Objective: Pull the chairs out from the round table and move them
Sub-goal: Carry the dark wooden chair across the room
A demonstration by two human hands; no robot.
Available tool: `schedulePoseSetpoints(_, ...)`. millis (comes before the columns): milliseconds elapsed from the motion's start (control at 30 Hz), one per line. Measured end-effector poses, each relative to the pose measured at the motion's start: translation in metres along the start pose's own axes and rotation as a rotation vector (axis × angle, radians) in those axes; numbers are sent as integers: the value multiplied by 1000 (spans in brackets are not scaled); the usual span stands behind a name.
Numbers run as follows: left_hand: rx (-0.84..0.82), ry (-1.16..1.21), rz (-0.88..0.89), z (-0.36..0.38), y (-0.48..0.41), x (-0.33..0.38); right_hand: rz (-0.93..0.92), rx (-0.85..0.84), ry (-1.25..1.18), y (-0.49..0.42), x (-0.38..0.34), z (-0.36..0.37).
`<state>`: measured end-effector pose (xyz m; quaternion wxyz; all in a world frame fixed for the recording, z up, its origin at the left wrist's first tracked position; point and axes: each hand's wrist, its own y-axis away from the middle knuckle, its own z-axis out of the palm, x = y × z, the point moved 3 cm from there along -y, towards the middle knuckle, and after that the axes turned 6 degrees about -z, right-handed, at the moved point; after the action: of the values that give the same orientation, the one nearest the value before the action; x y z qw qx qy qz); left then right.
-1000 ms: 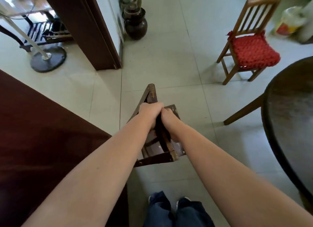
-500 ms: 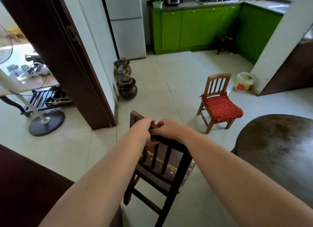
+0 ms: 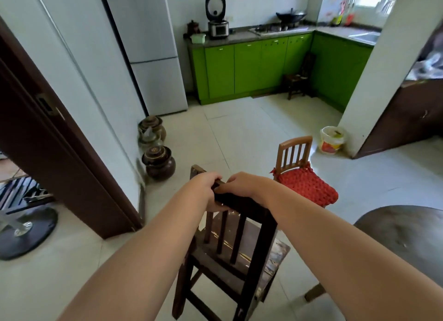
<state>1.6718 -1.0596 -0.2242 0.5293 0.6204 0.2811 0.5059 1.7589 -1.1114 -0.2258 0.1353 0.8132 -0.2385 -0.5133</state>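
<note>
The left hand (image 3: 206, 191) and the right hand (image 3: 242, 184) are both clamped on the top rail of the dark chair (image 3: 249, 246), close beside each other, with the fingers curled over the rail. This grip is the same as 1 second ago.

What has changed is the view and the place. 1 second ago the camera looked steeply down on the chair. Now it looks forward, so the green cabinets (image 3: 249, 66) and the fridge (image 3: 153, 57) are visible. The dark chair is out from the round table (image 3: 407, 234), whose edge shows only at the lower right. It stands on the floor (image 3: 239, 133) between that edge and the brown door frame (image 3: 60, 167). The chair with the red cushion (image 3: 308, 185) now appears just beyond the right hand, nearer than 0.5 seconds ago. I cannot tell if all 4 legs of the dark chair touch the floor.

For the task this means, in my judgement, that the pulling out of this chair is done and the moving is in progress, in the direction of the kitchen. The red-cushion chair and the 2 brown jars (image 3: 159, 163) by the wall leave a passage between them, and the chair must be steered through with some care.
</note>
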Motion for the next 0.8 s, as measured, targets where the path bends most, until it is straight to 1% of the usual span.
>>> schedulePoseSetpoints(133, -18, -4, 45, 31, -17, 80, -21, 21, 12, -64, -23, -55)
schedulePoseSetpoints(300, 45, -56, 81, 59, -51, 184, -12, 48, -6, -151, -50, -114)
schedulePoseSetpoints(433, 25, -119, 106, 90, -83, 280, 0, 127, 4, -238, -67, -172)
schedulePoseSetpoints(567, -14, -182, 120, 119, -113, 374, 24, 197, -55, -314, -88, -226)
schedulePoseSetpoints(667, -29, -245, 173, 146, -132, 445, 33, 247, -86, -365, -107, -268)
schedulePoseSetpoints(800, -69, -328, 166, 194, -158, 523, 67, 316, -167, -423, -116, -327)
